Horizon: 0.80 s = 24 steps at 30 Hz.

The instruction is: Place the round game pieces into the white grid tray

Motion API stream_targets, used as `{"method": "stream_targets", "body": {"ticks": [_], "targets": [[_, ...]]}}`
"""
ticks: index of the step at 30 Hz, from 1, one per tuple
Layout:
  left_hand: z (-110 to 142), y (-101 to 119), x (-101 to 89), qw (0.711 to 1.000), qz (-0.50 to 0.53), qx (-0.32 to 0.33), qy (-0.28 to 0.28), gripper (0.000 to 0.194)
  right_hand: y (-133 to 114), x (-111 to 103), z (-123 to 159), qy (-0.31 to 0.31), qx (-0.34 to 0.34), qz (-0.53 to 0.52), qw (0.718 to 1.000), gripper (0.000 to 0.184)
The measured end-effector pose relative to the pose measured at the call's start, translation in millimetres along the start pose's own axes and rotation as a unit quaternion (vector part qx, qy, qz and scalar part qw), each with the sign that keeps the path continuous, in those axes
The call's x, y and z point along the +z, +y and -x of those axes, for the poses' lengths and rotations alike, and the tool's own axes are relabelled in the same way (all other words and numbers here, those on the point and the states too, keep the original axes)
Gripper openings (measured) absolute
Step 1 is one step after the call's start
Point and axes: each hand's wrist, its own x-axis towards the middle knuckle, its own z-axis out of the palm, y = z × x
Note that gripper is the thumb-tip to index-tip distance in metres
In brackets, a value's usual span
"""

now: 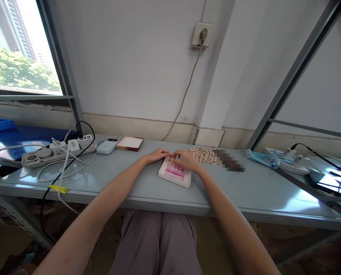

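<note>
Two hands (pixel 186 159); one white block (pixel 174 172), one round piece (pixel 169 160) on it. From the block: two power strips, at nine (pixel 46 154) and three o'clock; one shallow box (pixel 130 143) at ten; one wall socket (pixel 202 36) at twelve; piled pieces (pixel 203 154) at two, too crowded to count.

Magenta lines; white box (pixel 174 182)

Daylight streaming in from window (pixel 21 57) at upper left, blowing out to white there. Wall (pixel 136 57) staying evenly lit, greyish, soft shading toward upper right. Glare glinting off tabletop (pixel 116 168) at lower right. Area below tabletop falling into shadow. Wide lens bending lines near edges. Coarse pixel blocks masking patch right of centre. Small details looking soft.
</note>
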Motion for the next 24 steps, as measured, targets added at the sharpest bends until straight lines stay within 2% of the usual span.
{"method": "stream_targets", "body": {"ticks": [3, 6, 8, 10, 13, 16, 21, 24], "targets": [[2.2, 2.2, 0.4, 1.0, -0.005, -0.006, -0.009, 0.038, 7.8, -6.6, 0.8, 0.032, 0.028, 0.011, 0.999, 0.018], [4.4, 5.5, 1.7, 1.0, -0.022, -0.013, -0.018, 0.043, 24.2, -12.7, 4.4, 0.076, 0.129, 0.099, 0.984, 0.022], [5.1, 7.2, 2.3, 0.999, -0.036, -0.017, -0.017, 0.044, 34.8, -14.3, 8.1, 0.056, 0.194, 0.17, 0.965, 0.024], [5.1, 7.9, 2.2, 0.999, -0.036, -0.022, -0.015, 0.042, 41.3, -13.2, 11.1, 0.01, 0.222, 0.209, 0.952, 0.024], [4.2, 6.5, 0.8, 0.999, -0.027, -0.027, -0.011, 0.04, 42.9, -8.7, 12.3, -0.014, 0.203, 0.244, 0.948, 0.024], [3.4, 2.8, -1.2, 0.999, -0.027, -0.03, 0.001, 0.039, 40.7, -4.2, 10.6, -0.005, 0.191, 0.278, 0.942, 0.028], [5.0, -2.2, -4.4, 0.997, -0.054, -0.029, 0.056, 0.038, 41.7, -1.1, 9.8, -0.007, 0.2, 0.294, 0.935, 0.027], [6.8, -1.2, -5.6, 0.996, -0.061, -0.024, 0.056, 0.039, 42.7, -1.4, 10.6, 0.002, 0.197, 0.287, 0.937, 0.024]]}}
